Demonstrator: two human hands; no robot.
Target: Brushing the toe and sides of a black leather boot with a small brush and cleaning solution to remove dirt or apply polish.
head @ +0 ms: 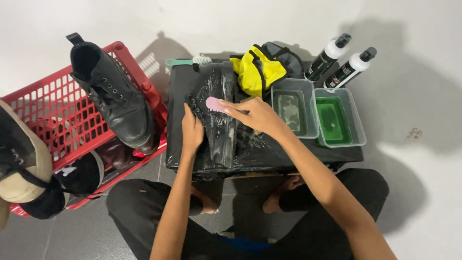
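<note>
A: Head view, item one?

B: Wet, glossy black leather boot (216,113), lying on a low stand wrapped in black plastic sheet (308,153). Left hand (191,131) clasps its side, likely to steady it. Right hand (255,114) is closed round a small pink oval brush (214,104) pressed against the upper.

A: Around it?

B: Yellow-and-grey cloth bundle (257,70); two clear rectangular tubs (308,134), one with green liquid; two white spray bottles (337,61). Left: red plastic lattice crate (48,103) propping a dry black lace-up boot (113,96).
</note>
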